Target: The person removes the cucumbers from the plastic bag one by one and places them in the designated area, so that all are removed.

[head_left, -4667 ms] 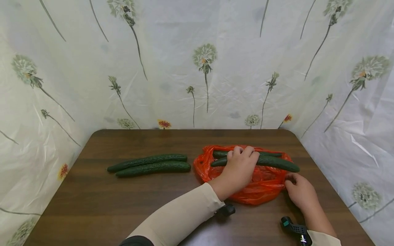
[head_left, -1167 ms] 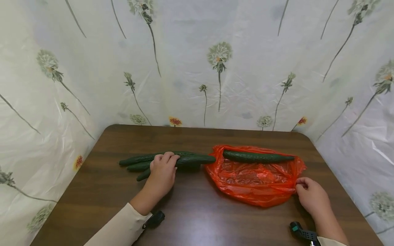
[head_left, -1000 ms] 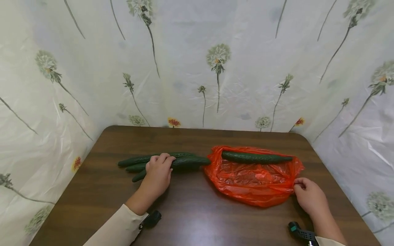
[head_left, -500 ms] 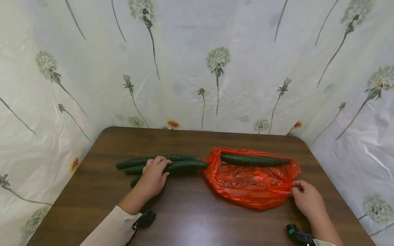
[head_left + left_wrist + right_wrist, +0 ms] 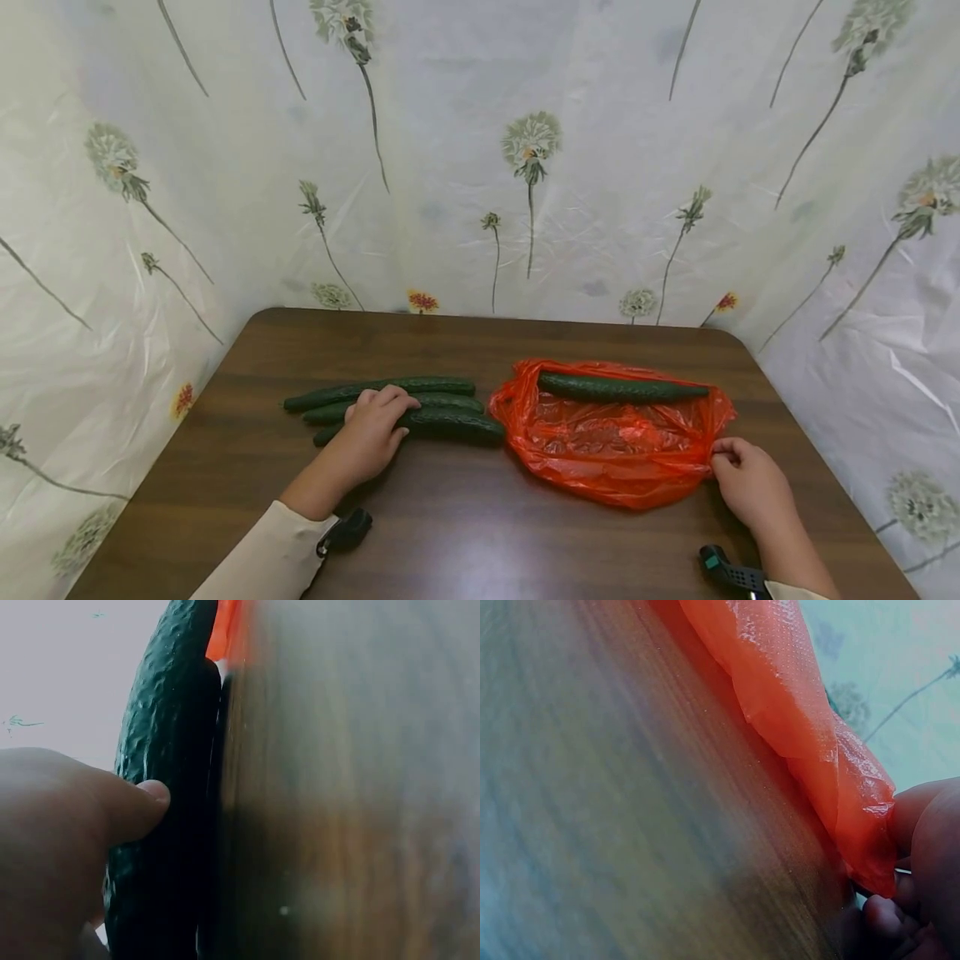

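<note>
Cucumber [image 5: 453,427] in left hand [image 5: 365,437], thumb pressed to near side, fingers over top. Half a second ago higher, overlapping two cucumbers [image 5: 438,384]; now lowered to front of that pair, roughly parallel. Right end at bag's edge; touching or just short, cannot tell. Reads as third piece nearly placed in row, though not yet released; full contact with counter [image 5: 420,342] unconfirmed. Right hand [image 5: 753,483] pinching red bag [image 5: 607,481] at right corner, unchanged. One more cucumber [image 5: 622,388] inside, along far side. Beyond counter: flower-printed sheeting [image 5: 435,225].
</note>
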